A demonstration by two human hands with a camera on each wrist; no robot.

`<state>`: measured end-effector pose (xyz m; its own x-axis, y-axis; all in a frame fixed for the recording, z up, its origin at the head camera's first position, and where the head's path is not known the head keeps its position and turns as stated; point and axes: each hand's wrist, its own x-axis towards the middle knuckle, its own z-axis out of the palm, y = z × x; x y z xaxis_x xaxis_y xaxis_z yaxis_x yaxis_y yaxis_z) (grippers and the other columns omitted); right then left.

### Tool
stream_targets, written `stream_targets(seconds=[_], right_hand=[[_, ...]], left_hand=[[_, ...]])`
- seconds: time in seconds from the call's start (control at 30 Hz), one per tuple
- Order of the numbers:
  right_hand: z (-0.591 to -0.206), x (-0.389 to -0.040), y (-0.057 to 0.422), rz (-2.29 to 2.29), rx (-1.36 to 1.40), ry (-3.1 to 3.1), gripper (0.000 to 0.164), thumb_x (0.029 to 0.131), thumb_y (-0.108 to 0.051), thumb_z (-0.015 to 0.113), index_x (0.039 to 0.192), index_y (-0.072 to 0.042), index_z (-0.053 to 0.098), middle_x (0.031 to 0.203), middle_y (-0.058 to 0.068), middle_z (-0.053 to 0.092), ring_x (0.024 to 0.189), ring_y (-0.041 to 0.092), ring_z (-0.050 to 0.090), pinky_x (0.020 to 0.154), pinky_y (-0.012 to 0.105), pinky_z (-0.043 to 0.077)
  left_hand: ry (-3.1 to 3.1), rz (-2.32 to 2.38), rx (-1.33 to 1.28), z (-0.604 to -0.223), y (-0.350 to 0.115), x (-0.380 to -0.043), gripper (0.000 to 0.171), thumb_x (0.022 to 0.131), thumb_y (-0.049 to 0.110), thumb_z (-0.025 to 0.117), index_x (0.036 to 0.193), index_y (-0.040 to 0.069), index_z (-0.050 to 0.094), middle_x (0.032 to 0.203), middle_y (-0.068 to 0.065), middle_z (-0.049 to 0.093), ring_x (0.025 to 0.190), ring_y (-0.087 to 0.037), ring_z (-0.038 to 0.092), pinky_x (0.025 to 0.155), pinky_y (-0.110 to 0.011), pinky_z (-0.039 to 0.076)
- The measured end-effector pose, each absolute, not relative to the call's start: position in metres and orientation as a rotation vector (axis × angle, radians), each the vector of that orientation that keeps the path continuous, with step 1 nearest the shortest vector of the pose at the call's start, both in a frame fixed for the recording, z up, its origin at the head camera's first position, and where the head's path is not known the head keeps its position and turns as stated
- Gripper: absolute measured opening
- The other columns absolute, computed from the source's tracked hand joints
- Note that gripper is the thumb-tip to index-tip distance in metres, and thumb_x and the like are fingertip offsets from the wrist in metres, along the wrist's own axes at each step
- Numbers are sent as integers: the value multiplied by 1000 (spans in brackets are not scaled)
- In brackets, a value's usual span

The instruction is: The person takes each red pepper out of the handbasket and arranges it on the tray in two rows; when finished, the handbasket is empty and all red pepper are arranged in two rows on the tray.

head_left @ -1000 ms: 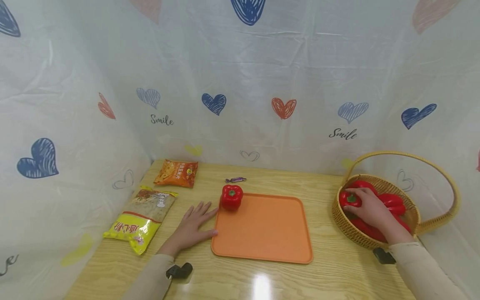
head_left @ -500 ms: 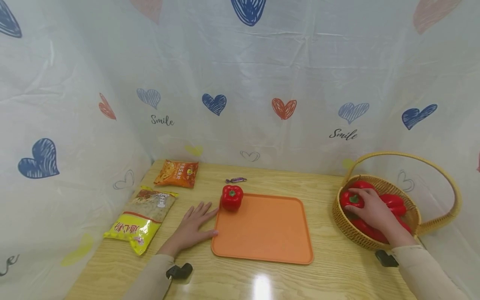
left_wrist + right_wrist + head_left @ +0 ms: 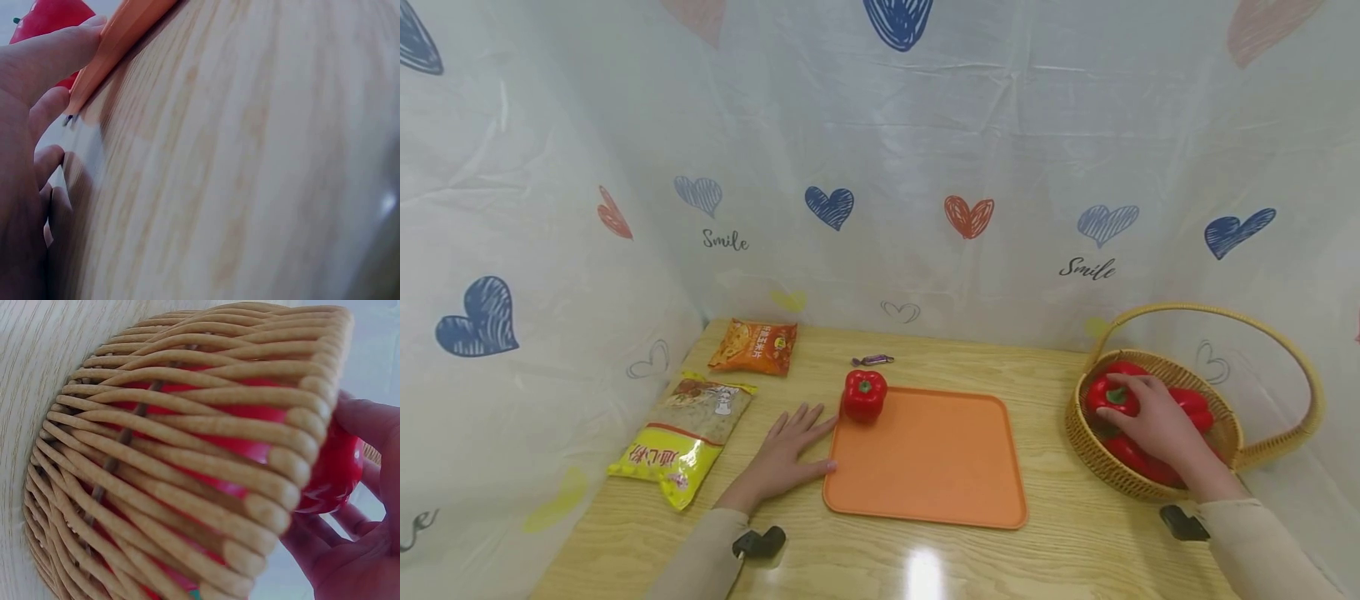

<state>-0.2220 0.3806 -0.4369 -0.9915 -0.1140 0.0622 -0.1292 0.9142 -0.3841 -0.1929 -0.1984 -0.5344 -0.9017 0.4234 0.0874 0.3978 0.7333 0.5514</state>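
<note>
Red peppers (image 3: 864, 398), orange tray (image 3: 925, 458), tan woven basket (image 3: 1092, 450), white curtain (image 3: 880, 125) with blue and red hearts (image 3: 830, 207)

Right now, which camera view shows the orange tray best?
The head view: nearly the whole orange tray shows, a red pepper hiding one corner. The left wrist view catches only part of its rim by the left hand; the right wrist view shows none.

Long beige sleeves (image 3: 703, 557), black wrist pieces (image 3: 760, 543), bare hands (image 3: 784, 457)

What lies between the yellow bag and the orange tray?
In the head view, the left hand, fingers spread, lies between the yellow bag and the orange tray, over the wooden table.
</note>
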Motion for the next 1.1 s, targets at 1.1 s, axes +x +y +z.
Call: stream_targets(seconds=[1.1], right_hand=[[-407,-198,364,609,247,-2866,67,87,-45,80,134,-3,60,119,21,51,92,31,55,66,34,51]], left_hand=[[2878,904,685,-534,-198,-192,77,92,55,67,156,20,44,165,-14,28,155,-39,12,123,-59,1]])
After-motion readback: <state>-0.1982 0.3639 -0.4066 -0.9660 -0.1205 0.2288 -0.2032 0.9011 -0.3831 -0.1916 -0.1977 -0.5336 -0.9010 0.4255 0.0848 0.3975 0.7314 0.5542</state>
